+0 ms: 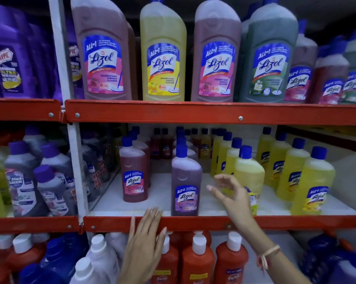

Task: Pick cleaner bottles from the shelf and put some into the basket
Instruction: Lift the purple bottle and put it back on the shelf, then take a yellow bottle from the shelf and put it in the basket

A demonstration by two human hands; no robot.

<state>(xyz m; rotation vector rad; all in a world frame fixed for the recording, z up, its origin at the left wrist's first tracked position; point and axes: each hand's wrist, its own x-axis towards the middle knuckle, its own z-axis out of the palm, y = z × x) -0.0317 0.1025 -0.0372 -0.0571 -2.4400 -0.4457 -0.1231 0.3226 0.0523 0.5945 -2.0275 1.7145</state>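
Note:
A purple Lizol cleaner bottle [185,185] with a blue cap stands upright at the front of the middle shelf [193,223]. My right hand [230,195] is raised just to its right, fingers spread, holding nothing and not touching it. Behind that hand stands a yellow Lizol bottle [250,175]. My left hand [147,232] lies flat with fingers apart over the red front lip of the middle shelf, below and left of the purple bottle. A pink Lizol bottle [134,173] stands further left. No basket is in view.
Large Lizol bottles [162,54] line the top shelf. More yellow bottles [314,181] fill the right of the middle shelf, grey-purple bottles [50,185] the left bay. Orange bottles with white caps [197,261] stand on the bottom shelf. A white upright post [76,160] divides the bays.

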